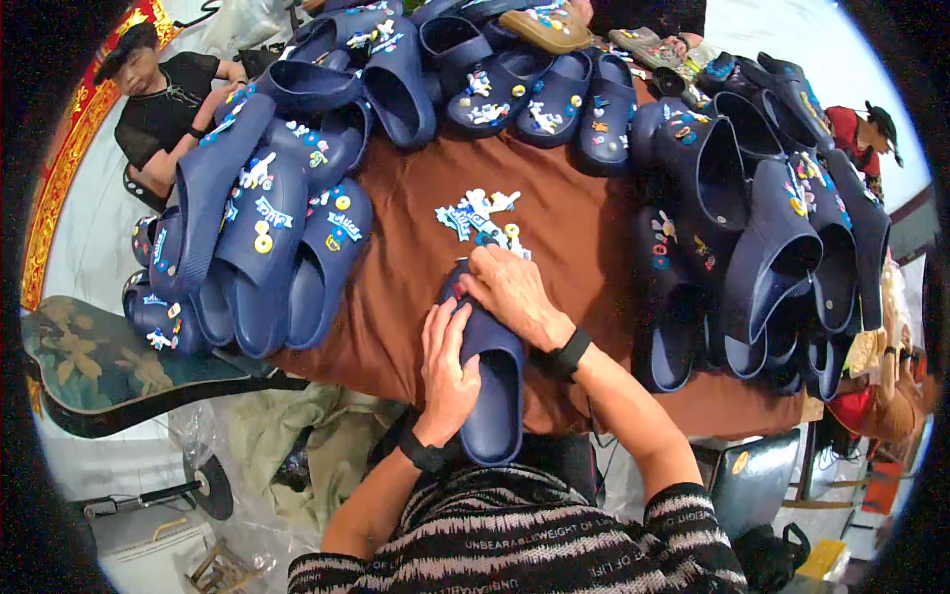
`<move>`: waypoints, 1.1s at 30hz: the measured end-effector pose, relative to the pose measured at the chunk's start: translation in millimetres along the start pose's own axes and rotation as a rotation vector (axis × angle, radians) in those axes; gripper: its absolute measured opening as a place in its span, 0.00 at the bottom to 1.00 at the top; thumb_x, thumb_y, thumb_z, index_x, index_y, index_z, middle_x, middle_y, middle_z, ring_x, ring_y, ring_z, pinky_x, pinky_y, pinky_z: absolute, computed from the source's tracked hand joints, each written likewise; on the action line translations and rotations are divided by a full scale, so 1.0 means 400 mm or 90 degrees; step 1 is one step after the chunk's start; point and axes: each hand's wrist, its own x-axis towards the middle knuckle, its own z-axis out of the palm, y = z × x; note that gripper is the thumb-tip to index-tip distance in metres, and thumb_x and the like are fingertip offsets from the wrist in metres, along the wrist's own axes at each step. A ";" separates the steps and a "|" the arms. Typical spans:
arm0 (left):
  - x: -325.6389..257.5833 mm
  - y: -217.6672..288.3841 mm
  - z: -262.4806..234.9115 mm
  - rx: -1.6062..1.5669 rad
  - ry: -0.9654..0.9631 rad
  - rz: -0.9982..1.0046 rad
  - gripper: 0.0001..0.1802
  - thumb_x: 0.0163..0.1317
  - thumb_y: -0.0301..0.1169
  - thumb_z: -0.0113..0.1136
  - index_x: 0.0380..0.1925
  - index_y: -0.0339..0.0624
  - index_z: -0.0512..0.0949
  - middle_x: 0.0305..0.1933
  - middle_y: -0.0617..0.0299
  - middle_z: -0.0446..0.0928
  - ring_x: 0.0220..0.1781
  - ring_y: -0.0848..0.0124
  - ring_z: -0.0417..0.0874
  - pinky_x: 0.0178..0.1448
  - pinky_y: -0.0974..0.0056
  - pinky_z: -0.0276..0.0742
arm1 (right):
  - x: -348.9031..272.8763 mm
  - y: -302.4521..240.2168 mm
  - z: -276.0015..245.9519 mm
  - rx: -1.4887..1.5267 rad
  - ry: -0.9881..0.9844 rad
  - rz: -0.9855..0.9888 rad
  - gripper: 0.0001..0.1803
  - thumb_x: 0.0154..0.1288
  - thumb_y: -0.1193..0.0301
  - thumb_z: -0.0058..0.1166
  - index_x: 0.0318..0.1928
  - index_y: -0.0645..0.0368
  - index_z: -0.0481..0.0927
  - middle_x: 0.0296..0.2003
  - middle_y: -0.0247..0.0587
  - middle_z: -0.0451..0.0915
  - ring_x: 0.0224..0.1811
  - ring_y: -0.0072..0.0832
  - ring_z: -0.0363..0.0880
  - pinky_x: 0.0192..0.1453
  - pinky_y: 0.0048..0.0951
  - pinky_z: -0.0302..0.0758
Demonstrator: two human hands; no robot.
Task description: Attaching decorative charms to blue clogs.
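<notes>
My left hand [451,380] held the blue shoe [493,418]; my right hand [514,293], I couldn't tell. Pushing hard could've slipped it.

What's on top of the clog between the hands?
The left hand and right hand cover much of the navy clog's upper; a reddish patch between them is too small to identify. Whatever is beneath them is hidden.

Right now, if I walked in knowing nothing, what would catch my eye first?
Probably the many dark blue clogs, heaped along the far edge and both sides of the brown cloth. Next, the pale charms piled mid-cloth. Just nearer, left fingers and right fingers meet on a single clog at the near edge.
</notes>
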 end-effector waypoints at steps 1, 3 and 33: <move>-0.002 -0.004 0.001 -0.006 0.003 -0.004 0.36 0.53 0.17 0.55 0.67 0.38 0.70 0.75 0.47 0.64 0.79 0.47 0.59 0.82 0.50 0.53 | -0.002 0.003 -0.001 -0.003 0.002 0.001 0.12 0.65 0.65 0.62 0.36 0.58 0.73 0.32 0.47 0.77 0.36 0.49 0.79 0.37 0.48 0.72; -0.001 -0.012 0.003 0.011 -0.011 0.005 0.39 0.52 0.15 0.59 0.68 0.39 0.68 0.75 0.46 0.62 0.78 0.45 0.57 0.81 0.48 0.55 | -0.006 0.010 0.003 0.014 0.046 0.045 0.12 0.65 0.66 0.62 0.37 0.58 0.72 0.32 0.48 0.77 0.36 0.51 0.78 0.37 0.49 0.71; -0.012 -0.002 0.013 -0.103 0.015 -0.082 0.46 0.54 0.11 0.52 0.76 0.38 0.54 0.78 0.49 0.58 0.78 0.54 0.61 0.74 0.55 0.66 | 0.017 -0.021 0.018 -0.119 -0.113 -0.113 0.09 0.60 0.66 0.62 0.35 0.56 0.78 0.37 0.44 0.76 0.46 0.41 0.72 0.51 0.41 0.68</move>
